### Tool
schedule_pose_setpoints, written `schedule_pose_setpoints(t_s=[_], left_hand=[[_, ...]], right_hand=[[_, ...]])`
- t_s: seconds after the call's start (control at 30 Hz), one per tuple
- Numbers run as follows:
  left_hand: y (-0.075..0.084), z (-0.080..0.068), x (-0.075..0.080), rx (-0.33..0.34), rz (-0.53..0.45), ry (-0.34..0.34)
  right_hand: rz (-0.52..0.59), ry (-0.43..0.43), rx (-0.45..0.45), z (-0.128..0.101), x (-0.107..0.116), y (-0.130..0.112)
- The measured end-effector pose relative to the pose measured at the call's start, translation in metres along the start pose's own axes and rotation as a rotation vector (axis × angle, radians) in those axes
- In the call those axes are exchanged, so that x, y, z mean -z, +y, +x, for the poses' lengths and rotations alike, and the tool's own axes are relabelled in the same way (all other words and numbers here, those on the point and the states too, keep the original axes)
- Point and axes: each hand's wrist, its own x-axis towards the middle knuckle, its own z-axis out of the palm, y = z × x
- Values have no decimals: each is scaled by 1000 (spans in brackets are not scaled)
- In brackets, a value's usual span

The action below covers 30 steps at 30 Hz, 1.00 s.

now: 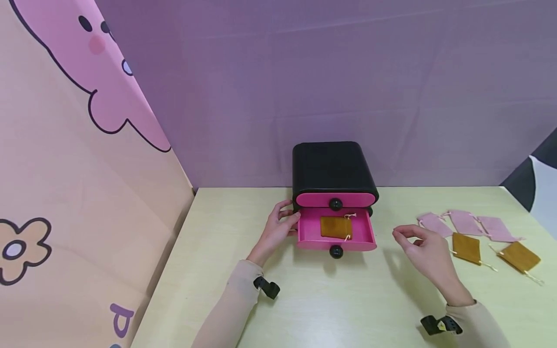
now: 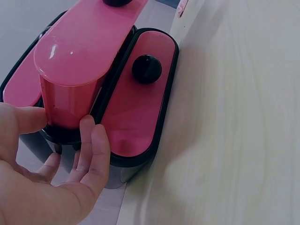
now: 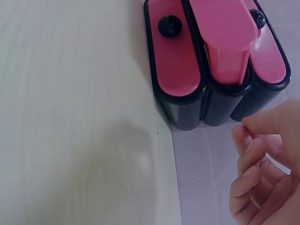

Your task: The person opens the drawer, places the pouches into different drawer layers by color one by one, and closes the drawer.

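A small black drawer unit (image 1: pixel 332 166) with pink drawer fronts stands on the table. Its middle drawer (image 1: pixel 311 229) is pulled out, and a mustard-brown drawstring pouch (image 1: pixel 335 227) lies flat inside. At that tier's left end, my left hand (image 1: pixel 275 227) grips the casing, its thumb on one side and fingers on the other in the left wrist view. My right hand (image 1: pixel 428 256) hovers right of the unit, fingers curled, thumb tip meeting the index fingertip. Nothing shows between them. Beside it lie two more brown pouches (image 1: pixel 466 248) and three pink pouches (image 1: pixel 464 223).
Below the open drawer is a closed bottom drawer (image 2: pixel 133 115) with a black knob, and the top drawer (image 1: pixel 315 199) is closed too. A purple backdrop (image 1: pixel 348 87) rises behind the table (image 1: pixel 330 309). A printed panel (image 1: pixel 87 193) stands along the left side.
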Motion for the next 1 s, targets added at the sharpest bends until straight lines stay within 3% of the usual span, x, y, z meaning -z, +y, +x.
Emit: schedule_pose_setpoints(t_s=[1.0], left_hand=[[3,-2,-1,-4,3,-2]], right_hand=[[-77,21,-59,-13,31,50]])
